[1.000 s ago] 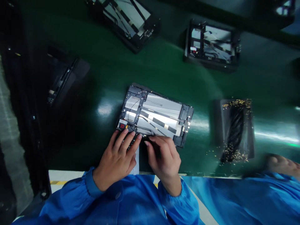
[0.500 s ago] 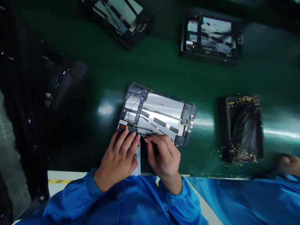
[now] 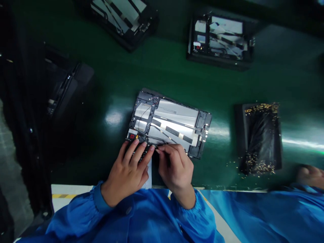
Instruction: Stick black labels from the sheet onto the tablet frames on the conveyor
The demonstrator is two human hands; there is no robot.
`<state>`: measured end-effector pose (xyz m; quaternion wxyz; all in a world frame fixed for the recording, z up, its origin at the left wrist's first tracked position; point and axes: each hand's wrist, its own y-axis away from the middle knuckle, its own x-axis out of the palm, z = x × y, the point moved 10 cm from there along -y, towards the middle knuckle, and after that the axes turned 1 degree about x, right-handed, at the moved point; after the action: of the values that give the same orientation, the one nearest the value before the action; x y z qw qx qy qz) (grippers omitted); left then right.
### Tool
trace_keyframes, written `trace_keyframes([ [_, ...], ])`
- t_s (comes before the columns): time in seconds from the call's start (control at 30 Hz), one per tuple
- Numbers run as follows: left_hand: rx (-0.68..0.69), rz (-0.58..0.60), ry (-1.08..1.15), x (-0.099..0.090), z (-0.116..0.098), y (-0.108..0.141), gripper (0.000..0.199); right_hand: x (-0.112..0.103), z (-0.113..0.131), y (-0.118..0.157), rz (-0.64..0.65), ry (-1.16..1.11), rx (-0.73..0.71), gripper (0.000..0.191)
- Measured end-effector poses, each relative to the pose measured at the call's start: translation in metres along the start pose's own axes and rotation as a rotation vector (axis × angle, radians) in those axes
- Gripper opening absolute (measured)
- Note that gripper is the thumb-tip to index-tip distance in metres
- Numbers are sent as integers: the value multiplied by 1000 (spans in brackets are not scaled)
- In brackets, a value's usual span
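Observation:
An opened tablet (image 3: 174, 125) lies in the middle of the green work surface, its silvery battery, dark flat cables and thin wires exposed. My left hand (image 3: 130, 168) is open, with its fingertips spread along the tablet's near left edge, by the circuit board (image 3: 132, 136) with a red square mark. My right hand (image 3: 177, 165) is closed in a pinch at the near edge, just right of my left index finger. What the pinch holds is hidden by the fingers. A white strip (image 3: 148, 175) lies below the tablet, between my hands.
Two more opened tablets, one at the back left (image 3: 121, 20) and one at the back right (image 3: 220, 40), rest on dark bases. A black tray (image 3: 239, 135) of thin black cables with gold ends stands right. Dark panels (image 3: 68, 81) lie left. A co-worker's hand (image 3: 311, 175) shows far right.
Both tablets at the back have shifted left in view, and the cable tray slightly so. My left index fingertip has slid a little right. My right hand keeps pinching at nearly the same spot.

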<state>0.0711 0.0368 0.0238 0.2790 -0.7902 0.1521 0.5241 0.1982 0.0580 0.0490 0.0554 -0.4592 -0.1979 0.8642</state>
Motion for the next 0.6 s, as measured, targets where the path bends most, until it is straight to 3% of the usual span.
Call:
trace_keyframes([
  [0.6,-1,-9,9,2,0,3,62,-1,2,-4,27,17,-20,19],
])
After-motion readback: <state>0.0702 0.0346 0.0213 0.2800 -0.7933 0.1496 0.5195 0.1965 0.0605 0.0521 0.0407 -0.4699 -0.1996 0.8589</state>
